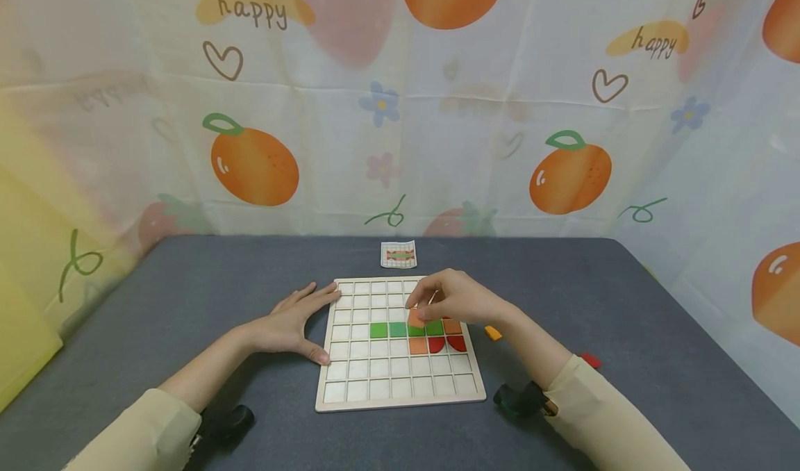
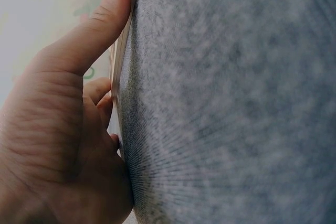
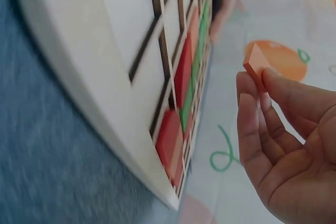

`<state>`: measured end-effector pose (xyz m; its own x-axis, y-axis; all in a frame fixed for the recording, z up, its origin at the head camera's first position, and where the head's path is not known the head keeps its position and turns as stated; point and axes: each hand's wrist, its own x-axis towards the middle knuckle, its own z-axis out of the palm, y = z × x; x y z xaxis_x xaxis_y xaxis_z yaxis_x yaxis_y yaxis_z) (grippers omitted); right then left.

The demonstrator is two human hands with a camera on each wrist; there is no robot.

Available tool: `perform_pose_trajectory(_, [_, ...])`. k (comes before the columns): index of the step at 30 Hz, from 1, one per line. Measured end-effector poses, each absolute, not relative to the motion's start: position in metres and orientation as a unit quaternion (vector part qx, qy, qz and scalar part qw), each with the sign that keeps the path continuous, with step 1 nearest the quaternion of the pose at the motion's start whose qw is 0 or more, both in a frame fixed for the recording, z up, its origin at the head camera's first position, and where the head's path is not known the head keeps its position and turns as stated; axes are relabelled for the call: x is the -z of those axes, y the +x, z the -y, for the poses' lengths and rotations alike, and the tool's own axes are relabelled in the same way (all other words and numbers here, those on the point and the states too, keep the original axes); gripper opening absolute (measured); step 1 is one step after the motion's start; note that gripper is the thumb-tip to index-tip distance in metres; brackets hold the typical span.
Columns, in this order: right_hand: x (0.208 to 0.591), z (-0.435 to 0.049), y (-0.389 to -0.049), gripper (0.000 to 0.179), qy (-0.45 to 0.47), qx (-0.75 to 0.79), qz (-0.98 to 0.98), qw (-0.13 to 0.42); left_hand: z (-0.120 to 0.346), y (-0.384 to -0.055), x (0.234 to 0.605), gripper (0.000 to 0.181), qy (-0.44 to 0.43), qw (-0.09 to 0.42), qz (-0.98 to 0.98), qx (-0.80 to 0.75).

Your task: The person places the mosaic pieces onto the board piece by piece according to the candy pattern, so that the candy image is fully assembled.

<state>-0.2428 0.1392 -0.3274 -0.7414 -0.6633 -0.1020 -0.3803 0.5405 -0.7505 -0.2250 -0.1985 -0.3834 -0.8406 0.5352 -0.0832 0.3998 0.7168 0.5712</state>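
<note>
A wooden grid board (image 1: 400, 405) with pale square cells lies on the table. Several green tiles (image 1: 379, 330) form a row in it. Below the row's right part sit an orange tile (image 1: 418, 346) and two red rounded pieces (image 1: 436, 344). Between thumb and fingertips, my right hand (image 1: 459, 297) pinches another orange tile (image 3: 254, 64), held above the row. My left hand (image 1: 284, 326) spreads its fingers along the board's left side; in the left wrist view its thumb (image 2: 100, 24) touches the board's edge. Part of the board's upper right is hidden behind the right hand.
Behind the board lies a small pattern card (image 1: 398, 255). To the board's right are a yellow-orange piece (image 1: 493, 333) and a red piece (image 1: 590, 360), partly hidden by the right arm. A printed curtain (image 1: 337, 151) hangs beyond the dark table (image 1: 187, 304).
</note>
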Motion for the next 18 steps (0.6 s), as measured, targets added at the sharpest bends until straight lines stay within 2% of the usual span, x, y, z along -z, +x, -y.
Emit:
perform_pose_trajectory(6, [0.335,-0.124,-0.239,0.013,-0.334,0.379,-0.840,0.200,0.199,-0.224,0.383,0.114,0.254,0.121,-0.918,-0.279])
perform_pose_trajectory(18, [0.345,-0.108,-0.231,0.014,-0.347,0.318,-0.863,0.184,0.199,-0.226,0.385,0.114,0.248,0.126,-0.920,-0.276])
